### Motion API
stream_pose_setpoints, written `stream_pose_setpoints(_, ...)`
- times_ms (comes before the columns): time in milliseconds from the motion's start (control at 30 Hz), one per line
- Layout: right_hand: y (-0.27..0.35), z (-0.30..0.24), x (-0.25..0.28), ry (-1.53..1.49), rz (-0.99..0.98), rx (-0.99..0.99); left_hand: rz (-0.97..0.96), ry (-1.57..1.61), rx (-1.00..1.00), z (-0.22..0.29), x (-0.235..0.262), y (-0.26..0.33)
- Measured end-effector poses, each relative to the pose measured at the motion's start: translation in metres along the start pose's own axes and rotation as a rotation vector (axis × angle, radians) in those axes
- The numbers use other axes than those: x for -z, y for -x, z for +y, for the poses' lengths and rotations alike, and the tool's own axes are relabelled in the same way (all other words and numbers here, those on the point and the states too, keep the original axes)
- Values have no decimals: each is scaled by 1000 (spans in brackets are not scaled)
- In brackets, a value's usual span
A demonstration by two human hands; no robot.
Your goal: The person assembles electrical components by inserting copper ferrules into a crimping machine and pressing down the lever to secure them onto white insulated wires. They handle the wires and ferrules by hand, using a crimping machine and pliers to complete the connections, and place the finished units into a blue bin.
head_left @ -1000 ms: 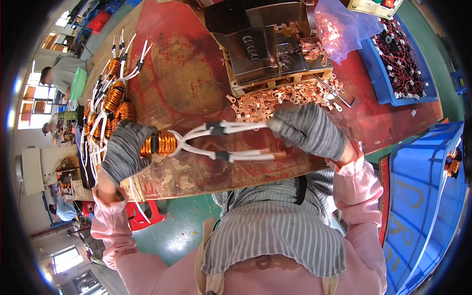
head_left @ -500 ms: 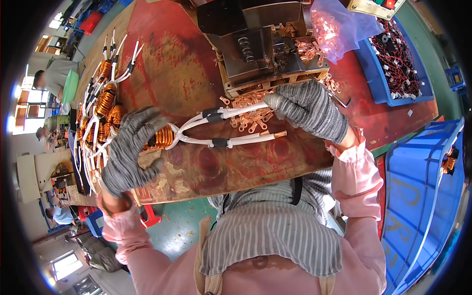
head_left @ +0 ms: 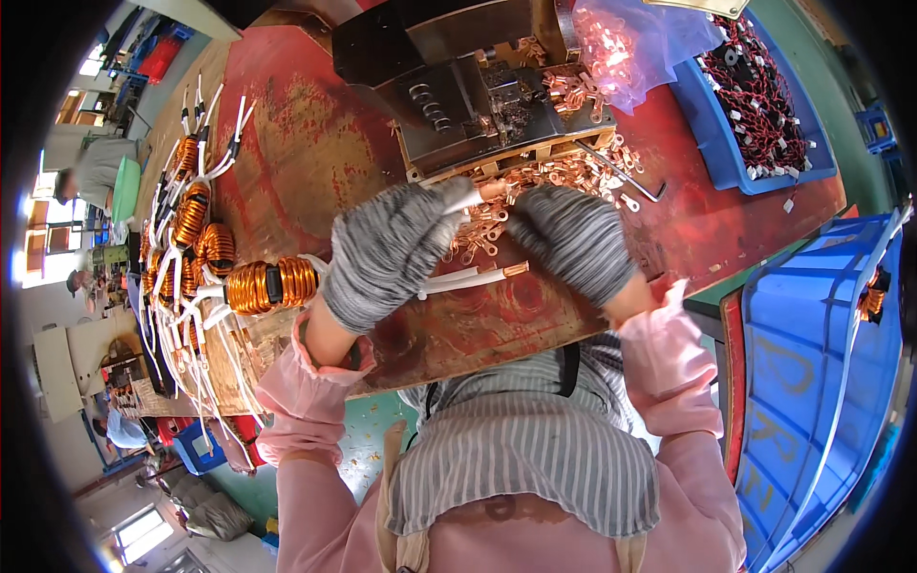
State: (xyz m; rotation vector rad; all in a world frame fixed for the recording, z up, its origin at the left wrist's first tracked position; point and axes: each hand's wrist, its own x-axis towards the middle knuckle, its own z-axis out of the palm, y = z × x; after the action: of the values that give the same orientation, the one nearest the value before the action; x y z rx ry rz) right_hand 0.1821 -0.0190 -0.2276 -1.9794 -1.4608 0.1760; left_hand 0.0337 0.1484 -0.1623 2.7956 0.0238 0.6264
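Observation:
A copper-wound coil [head_left: 272, 286] lies on the worn red table, its white-sleeved leads running to the right. My left hand [head_left: 387, 253], in a grey knitted glove, is closed around those leads. One bare copper lead end [head_left: 492, 190] sticks out beyond its fingers, over a pile of copper cable lugs [head_left: 487, 229]. Another white lead [head_left: 468, 281] with a bare copper tip extends below that hand. My right hand [head_left: 578, 244], also gloved, is over the right side of the pile with fingers bent inward. Its fingertips are blurred and partly hidden, so I cannot make out anything in them.
Behind the lugs stands a dark metal machine [head_left: 468, 95] with a spring. A hex key [head_left: 626, 172] lies beside it. Beyond are a clear bag of lugs [head_left: 611, 53] and a blue bin [head_left: 712, 143] of red-black wires. More coils [head_left: 191, 215] crowd the left; a large blue tub [head_left: 812, 382] stands right.
My left hand has moved right from beside the coil and taken hold of the leads. My right hand has let go of the lead end and shifted down toward the lugs.

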Motion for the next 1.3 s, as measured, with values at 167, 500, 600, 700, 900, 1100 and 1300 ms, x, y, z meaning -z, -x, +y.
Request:
stream_pose_setpoints(167, -1, -3, -28, 148, -30, 10, -119, -25, 37, 12, 0, -10)
stream_pose_setpoints(500, 21, 5, 21, -137, 78, 70, -133, -170, -36, 19, -12, -21)
stream_pose_setpoints(600, 18, 5, 28, -456, 138, 13, -102, -149, -71, 17, -16, -19)
stream_pose_setpoints(700, 10, 4, 24, -631, 211, 26, -186, -144, -13, 20, -14, -19)
stream_pose_setpoints(900, 4, 2, 31, -1231, -90, -315, -34, 21, -10, 15, -22, -13)
stream_pose_setpoints(1100, 0, 3, 35, -1235, -115, -338, -76, -86, -36, 9, -24, -7)
stream_pose_setpoints(1300, -5, 4, 35, -1210, -160, -255, -44, -81, -69, 11, -23, -8)
